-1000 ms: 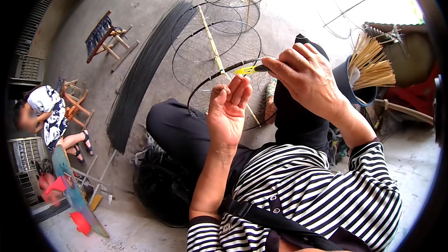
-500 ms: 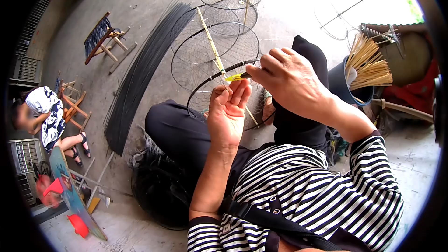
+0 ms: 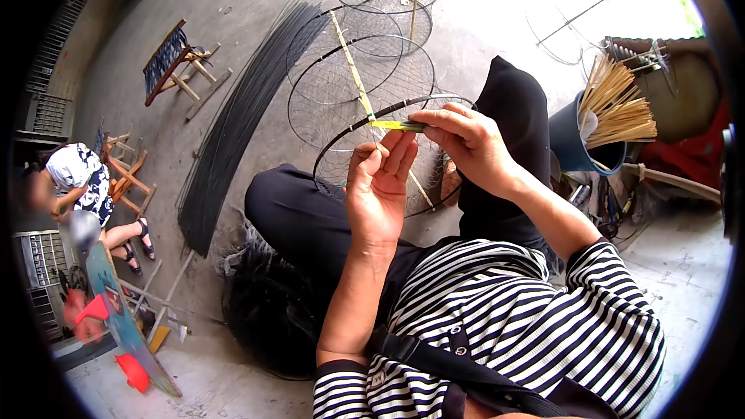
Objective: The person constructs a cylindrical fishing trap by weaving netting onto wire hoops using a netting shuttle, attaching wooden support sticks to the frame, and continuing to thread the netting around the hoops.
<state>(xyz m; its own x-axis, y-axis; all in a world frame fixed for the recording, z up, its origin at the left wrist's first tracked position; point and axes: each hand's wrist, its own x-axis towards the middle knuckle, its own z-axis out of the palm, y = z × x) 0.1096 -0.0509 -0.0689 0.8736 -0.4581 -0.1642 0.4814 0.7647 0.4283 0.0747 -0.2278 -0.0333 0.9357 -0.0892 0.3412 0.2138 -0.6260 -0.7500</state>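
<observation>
Hooped netting (image 3: 341,135) is sitting before the bent legs, its near rim just beyond both hands. The left hand (image 3: 376,202) is closing thumb and forefinger together; whether they're gripping anything, I can't tell. Just above, the right hand's (image 3: 469,140) fingers are gripping a yellow tool (image 3: 394,126). Farther hoops are already carrying mesh, seemingly done; the near rim is apparently getting attention, and what's remaining isn't showing clearly.

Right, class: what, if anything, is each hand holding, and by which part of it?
The right hand holds the yellow-tipped tool by its dark end; whether the left hand pinches anything cannot be told.
</observation>
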